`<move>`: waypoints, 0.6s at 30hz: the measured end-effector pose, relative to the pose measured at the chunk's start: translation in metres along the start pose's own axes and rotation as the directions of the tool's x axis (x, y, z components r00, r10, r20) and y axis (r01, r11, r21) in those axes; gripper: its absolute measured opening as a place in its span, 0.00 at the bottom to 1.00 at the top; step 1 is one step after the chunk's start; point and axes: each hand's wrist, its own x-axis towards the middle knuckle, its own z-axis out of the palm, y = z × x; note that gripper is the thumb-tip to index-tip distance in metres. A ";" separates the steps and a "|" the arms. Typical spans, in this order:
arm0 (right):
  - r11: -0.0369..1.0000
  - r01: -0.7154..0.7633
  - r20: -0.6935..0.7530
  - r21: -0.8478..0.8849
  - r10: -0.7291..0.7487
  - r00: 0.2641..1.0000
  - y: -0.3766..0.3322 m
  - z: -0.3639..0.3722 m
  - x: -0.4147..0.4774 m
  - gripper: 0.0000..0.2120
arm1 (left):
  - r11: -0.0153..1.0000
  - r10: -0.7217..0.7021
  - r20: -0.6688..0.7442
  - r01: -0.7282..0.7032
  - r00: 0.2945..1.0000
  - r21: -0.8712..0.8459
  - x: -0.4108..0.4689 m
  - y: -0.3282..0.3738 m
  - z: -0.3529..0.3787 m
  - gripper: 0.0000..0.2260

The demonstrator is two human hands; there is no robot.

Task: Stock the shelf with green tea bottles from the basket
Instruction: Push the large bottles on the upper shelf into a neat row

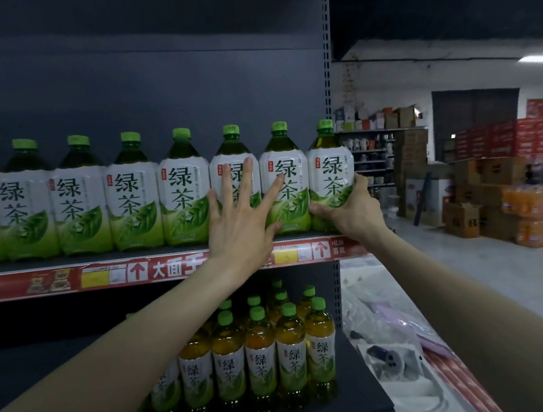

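Several large green tea bottles with green caps and white-green labels stand in a row on the upper shelf (63, 274). My right hand (349, 210) grips the lower body of the rightmost bottle (329, 171) at the shelf's right end. My left hand (243, 223) lies flat with spread, straight fingers against the fronts of the two bottles to its left (235, 157) (283, 161). The basket is out of view.
On the lower shelf (368, 405) stand several smaller green tea bottles (290, 357). To the right of the rack lie plastic-wrapped items (391, 358). Farther right, across open floor, are stacked cartons (478, 202) and red crates (529, 138).
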 end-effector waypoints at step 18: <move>0.998 0.045 -0.131 -0.051 -0.051 0.990 -0.023 0.001 -0.071 0.28 | 0.791 -0.217 0.138 0.257 0.966 -0.555 -0.041 -0.024 -0.060 0.23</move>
